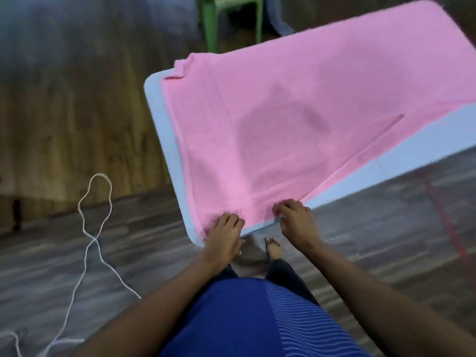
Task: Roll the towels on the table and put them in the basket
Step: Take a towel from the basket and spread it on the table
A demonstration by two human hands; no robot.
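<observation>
Both hands sit close together at the near short end of the table (159, 106). The left hand (225, 228) and the right hand (296, 222) each have their fingers curled down onto the near hem of the pink towel (296, 112), and seem to pinch it, though blur hides the exact hold. A small stretch of hem lies between them.

This looks like the very start of the rolling step: the towel is spread out and no roll has formed yet. The next move likely calls for both hands to tuck the hem over tightly and evenly, then push the roll away along the towel's length, keeping its ends level so it doesn't cone.

The towel lies flat, running away from the person and covering most of the tabletop. Its far left corner is folded back on itself, a crease runs near the right edge, and a darker patch shows mid-cloth. It looks soft and limp. No basket is in view.
</observation>
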